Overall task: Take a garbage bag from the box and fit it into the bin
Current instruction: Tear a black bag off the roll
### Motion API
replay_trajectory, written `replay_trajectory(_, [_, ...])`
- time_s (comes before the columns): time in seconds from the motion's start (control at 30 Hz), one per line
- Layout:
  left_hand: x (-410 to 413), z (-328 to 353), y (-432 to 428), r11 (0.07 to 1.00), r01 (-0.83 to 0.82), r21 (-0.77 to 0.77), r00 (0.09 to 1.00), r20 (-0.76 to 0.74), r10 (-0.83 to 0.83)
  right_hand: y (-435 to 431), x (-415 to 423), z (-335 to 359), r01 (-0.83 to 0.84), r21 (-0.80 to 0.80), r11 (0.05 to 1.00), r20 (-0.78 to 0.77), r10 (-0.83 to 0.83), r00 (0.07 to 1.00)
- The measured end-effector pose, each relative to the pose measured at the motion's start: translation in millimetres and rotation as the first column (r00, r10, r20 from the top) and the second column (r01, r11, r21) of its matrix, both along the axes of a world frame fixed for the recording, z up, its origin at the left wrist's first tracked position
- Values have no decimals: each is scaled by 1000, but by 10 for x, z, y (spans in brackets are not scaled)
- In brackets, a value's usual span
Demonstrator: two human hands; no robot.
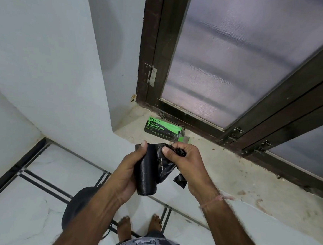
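Roll of black garbage bags [146, 176] is standing roughly upright in the air above the tiled floor, its glossy film catching light, with a loose bag end [175, 163] trailing off its upper right side, crumpling and hanging down to a small flap. Green and black box [163, 129] is lying on its side on the stone ledge beyond the roll, printed "GARBAGE BAGS", right end flap standing open. Black bin [79, 203] is sitting on the floor below, mostly hidden.

bag roll [146, 171] – black | box [163, 129] – green, black | door frame [155, 44] – brown
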State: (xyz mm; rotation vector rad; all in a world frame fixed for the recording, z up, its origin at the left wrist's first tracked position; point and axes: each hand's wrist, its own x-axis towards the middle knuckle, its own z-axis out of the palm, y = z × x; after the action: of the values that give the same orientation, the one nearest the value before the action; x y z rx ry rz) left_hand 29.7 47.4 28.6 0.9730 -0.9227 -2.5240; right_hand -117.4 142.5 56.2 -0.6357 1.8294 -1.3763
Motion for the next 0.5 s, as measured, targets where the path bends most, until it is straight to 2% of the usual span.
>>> replay_trajectory(0.1, [-6, 41, 1, 999, 22, -28, 1000, 4, -22, 12, 40, -2, 13, -6, 1000, 43, -13, 999])
replay_trajectory(0.27, [-10, 37, 28, 1000, -6, 2, 1000, -11, 7, 4, 97, -6, 118, -59, 991, 205, -104, 973])
replay_trajectory(0.5, [-49, 74, 93, 996, -53, 68, 998, -33, 55, 37, 190, -52, 129, -92, 987, 271, -100, 957])
